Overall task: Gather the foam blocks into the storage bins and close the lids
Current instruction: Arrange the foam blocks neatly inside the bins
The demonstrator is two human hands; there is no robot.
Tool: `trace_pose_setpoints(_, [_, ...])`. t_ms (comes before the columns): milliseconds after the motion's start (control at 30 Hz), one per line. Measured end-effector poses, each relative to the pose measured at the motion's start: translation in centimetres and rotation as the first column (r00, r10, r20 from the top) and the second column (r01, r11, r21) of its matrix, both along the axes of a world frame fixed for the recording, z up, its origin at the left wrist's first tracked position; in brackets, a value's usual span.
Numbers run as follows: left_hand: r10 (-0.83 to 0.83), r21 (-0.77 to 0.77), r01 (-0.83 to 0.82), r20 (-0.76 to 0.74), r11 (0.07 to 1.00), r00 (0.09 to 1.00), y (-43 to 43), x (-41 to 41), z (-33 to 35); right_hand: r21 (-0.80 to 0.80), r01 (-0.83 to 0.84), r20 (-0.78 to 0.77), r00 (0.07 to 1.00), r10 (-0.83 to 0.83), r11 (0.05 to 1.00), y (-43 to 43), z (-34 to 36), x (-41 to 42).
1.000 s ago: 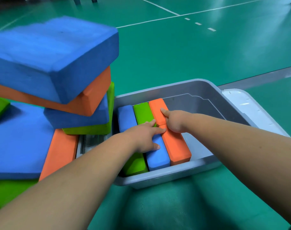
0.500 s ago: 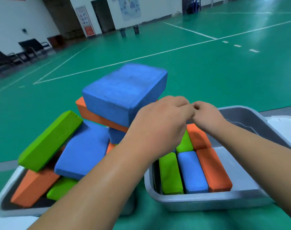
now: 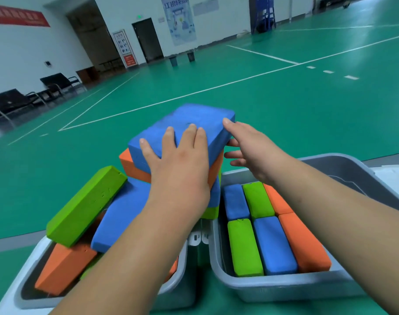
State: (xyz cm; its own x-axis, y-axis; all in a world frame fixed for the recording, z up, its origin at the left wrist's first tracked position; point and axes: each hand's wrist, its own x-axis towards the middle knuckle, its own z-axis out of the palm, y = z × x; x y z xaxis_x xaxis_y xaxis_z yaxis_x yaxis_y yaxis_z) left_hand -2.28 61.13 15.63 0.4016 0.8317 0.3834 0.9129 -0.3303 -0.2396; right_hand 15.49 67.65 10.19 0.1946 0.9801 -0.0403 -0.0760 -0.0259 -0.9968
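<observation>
A big blue foam block (image 3: 194,123) tops a loose pile in the left grey bin (image 3: 180,292). My left hand (image 3: 180,164) lies flat on its near top with fingers spread. My right hand (image 3: 250,148) touches its right edge, fingers apart. Under it sit an orange block (image 3: 130,165), a flat blue block (image 3: 123,214), a tilted green block (image 3: 84,204) and another orange block (image 3: 64,267). The right grey bin (image 3: 285,287) holds a neat layer of blue, green and orange blocks (image 3: 273,242).
A white lid (image 3: 391,176) lies beyond the right bin's far right corner. Another white lid edge (image 3: 25,264) shows at the left bin's left side. Green sports floor surrounds the bins. Black chairs (image 3: 18,101) line the far left wall.
Both hands left the blocks in the right bin, rose and moved left onto the top blue block of the pile. The view tilted up toward the hall.
</observation>
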Motion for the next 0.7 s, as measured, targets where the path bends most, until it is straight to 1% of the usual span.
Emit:
trace_pose_setpoints(100, [-0.076, 0.02, 0.075, 0.025, 0.997, 0.997, 0.2, -0.1, -0.1, -0.001, 0.044, -0.142, 0.989, -0.044, 0.999, 0.4, -0.1, 0.0])
trace_pose_setpoints(167, [-0.155, 0.065, 0.152, 0.036, 0.986, 0.987, 0.5, -0.4, 0.0, 0.006, 0.103, -0.244, 0.965, -0.098, 0.995, 0.6, 0.0, 0.5])
trace_pose_setpoints(267, [-0.271, 0.138, 0.267, 0.005, 0.954, 0.963, 0.5, 0.4, -0.3, 0.025, 0.199, -0.365, 0.914, -0.177, 0.98, 0.0, 0.3, 2.2])
trace_pose_setpoints(333, [-0.328, 0.15, 0.325, -0.01, 0.934, 0.945, 0.2, 2.2, -0.7, 0.026, 0.26, -0.409, 0.884, -0.227, 0.965, -0.8, 0.4, 4.1])
trace_pose_setpoints(400, [-0.376, 0.142, 0.373, -0.003, 0.917, 0.927, -0.3, 4.4, -1.2, 0.014, 0.288, -0.417, 0.872, -0.256, 0.958, -2.3, 0.5, 6.0])
trace_pose_setpoints(500, [-0.47, 0.145, 0.466, -0.003, 0.873, 0.883, -1.3, 8.2, -2.8, -0.052, 0.348, -0.486, 0.81, -0.328, 0.936, -4.8, -0.5, 9.8])
trace_pose_setpoints(533, [-0.506, 0.147, 0.499, 0.008, 0.854, 0.863, -1.6, 9.5, -3.6, -0.07, 0.372, -0.495, 0.793, -0.356, 0.926, -5.8, -1.0, 11.2])
trace_pose_setpoints(600, [-0.568, 0.125, 0.559, 0.055, 0.82, 0.821, -1.8, 12.2, -5.8, -0.102, 0.436, -0.466, 0.773, -0.43, 0.894, -7.9, -1.9, 14.0])
trace_pose_setpoints(633, [-0.587, 0.09, 0.58, 0.098, 0.809, 0.804, -1.8, 13.5, -7.1, -0.124, 0.473, -0.425, 0.769, -0.477, 0.873, -8.9, -2.4, 15.3])
trace_pose_setpoints(700, [-0.572, -0.06, 0.593, 0.201, 0.803, 0.795, -1.7, 15.6, -10.1, -0.167, 0.549, -0.295, 0.765, -0.573, 0.819, -11.0, -3.2, 17.4])
